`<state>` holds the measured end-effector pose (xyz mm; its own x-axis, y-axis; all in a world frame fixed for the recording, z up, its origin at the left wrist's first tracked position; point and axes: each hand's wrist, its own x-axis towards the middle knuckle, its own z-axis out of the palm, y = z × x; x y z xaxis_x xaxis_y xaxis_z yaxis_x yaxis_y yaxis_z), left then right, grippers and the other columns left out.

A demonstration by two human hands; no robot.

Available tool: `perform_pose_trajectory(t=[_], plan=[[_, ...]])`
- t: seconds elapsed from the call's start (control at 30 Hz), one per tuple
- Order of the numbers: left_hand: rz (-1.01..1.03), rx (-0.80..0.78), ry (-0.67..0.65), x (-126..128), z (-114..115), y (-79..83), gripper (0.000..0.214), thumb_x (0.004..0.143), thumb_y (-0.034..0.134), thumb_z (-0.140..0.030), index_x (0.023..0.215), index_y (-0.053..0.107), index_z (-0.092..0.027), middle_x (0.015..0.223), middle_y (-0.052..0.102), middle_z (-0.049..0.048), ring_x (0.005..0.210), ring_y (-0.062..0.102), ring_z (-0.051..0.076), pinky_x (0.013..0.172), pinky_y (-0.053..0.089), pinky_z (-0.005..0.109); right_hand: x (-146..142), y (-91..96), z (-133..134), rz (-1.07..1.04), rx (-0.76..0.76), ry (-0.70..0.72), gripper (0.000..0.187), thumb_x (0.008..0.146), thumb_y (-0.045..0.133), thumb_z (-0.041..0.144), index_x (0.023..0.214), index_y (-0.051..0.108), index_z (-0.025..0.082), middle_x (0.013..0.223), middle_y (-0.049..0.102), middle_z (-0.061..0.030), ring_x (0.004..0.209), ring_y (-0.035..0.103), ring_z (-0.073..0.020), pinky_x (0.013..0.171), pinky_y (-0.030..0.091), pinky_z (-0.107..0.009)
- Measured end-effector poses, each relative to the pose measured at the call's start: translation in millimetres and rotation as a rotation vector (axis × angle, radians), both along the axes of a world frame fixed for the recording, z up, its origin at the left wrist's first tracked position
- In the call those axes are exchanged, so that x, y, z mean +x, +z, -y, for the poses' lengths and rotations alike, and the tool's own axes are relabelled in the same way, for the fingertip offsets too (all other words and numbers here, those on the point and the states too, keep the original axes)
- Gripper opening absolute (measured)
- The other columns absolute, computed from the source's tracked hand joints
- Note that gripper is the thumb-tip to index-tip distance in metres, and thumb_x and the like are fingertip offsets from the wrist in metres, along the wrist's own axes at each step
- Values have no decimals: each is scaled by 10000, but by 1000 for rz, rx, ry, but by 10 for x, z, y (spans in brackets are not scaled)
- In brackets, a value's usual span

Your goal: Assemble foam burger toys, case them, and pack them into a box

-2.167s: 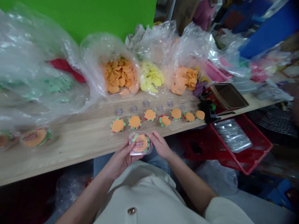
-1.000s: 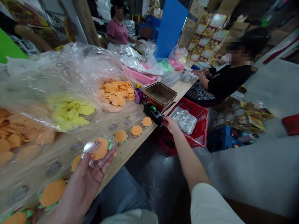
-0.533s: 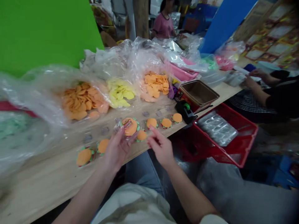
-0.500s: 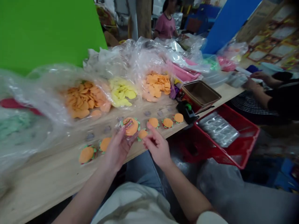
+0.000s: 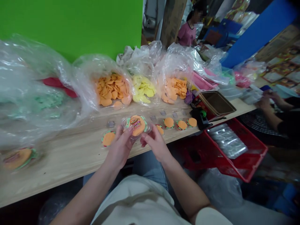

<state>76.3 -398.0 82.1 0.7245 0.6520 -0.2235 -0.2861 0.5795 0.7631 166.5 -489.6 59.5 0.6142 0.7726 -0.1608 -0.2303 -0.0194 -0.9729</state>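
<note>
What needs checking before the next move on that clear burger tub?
1. Clear plastic tub gripped by left hand and right hand: ok.
2. Burger piece inside tub, printed face up: ok.
3. Tub closure sealed: cannot tell.
4. Loose burger piece on wooden table fully in view: not ok, tub and right hand crowd it.
5. Tape dispenser upright on the table: ok.
</note>
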Motion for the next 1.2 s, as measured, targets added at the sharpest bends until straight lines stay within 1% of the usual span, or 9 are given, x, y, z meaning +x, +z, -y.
perform_pose_trajectory(t=[0.2,0.27,0.47,0.6,0.73,0.87,1.0,1.13,1.2], plan=[[29,-4,174,-146,-127,-12,264,781,622,-254,1025,530,-221,1128,603,34,1007,584,172,856,480,313,-141,27,128,588,-234,-310,145,777,587,326,786,620,185,764,603,-25,718,539,-141,668,442,-274],[31,27,198,-189,-148,-41,273,780,624,-255,1035,531,-225,1116,606,30,990,588,162,858,477,307,-234,60,74,569,-242,-213,170,789,573,329,733,646,186,714,621,-20,680,544,-141,632,435,-263],[28,64,216,-413,-158,-64,310,778,624,-289,1062,512,-239,1021,629,28,788,618,138,673,500,262,-423,45,-300,-29,4,40,199,771,587,355,760,654,168,670,637,-14,626,572,-136,570,468,-252],[20,28,190,-717,-197,-17,354,778,623,-298,1097,485,-229,1009,628,41,743,615,143,615,495,258,-544,56,-433,62,24,309,173,787,586,327,754,673,182,727,663,-15,702,592,-136,689,485,-264],[-5,-47,237,-1059,-343,-45,338,801,580,-346,1101,479,-228,808,629,5,539,558,107,474,446,225,-789,45,-637,171,8,568,263,859,492,342,806,694,182,755,671,-22,725,597,-133,710,480,-256],[-12,-181,420,-1374,-542,-177,273,823,535,-378,1026,551,-196,952,643,41,726,617,130,618,495,238,-996,-44,-761,307,-70,872,284,799,581,358,1009,666,187,884,673,-40,766,606,-146,706,485,-263],[24,-174,559,-1565,-666,-288,163,820,563,-313,938,556,-199,1096,612,26,963,583,136,813,471,263,-1098,-201,-768,350,-225,785,244,792,571,341,949,669,182,868,670,-51,779,612,-160,717,498,-292],[-1,-156,580,-1643,-674,-332,178,807,576,-341,904,537,-197,1047,622,25,894,601,137,811,466,294,-1240,-274,-815,145,-226,732,248,825,507,357,893,656,171,770,641,-28,721,610,-140,691,517,-290],[-38,-160,589,-1715,-703,-357,198,794,584,-352,903,529,-196,1043,619,28,889,605,143,799,466,296,-1306,-271,-851,163,-199,742,251,831,505,362,899,658,174,772,636,-24,713,607,-135,696,516,-289]])
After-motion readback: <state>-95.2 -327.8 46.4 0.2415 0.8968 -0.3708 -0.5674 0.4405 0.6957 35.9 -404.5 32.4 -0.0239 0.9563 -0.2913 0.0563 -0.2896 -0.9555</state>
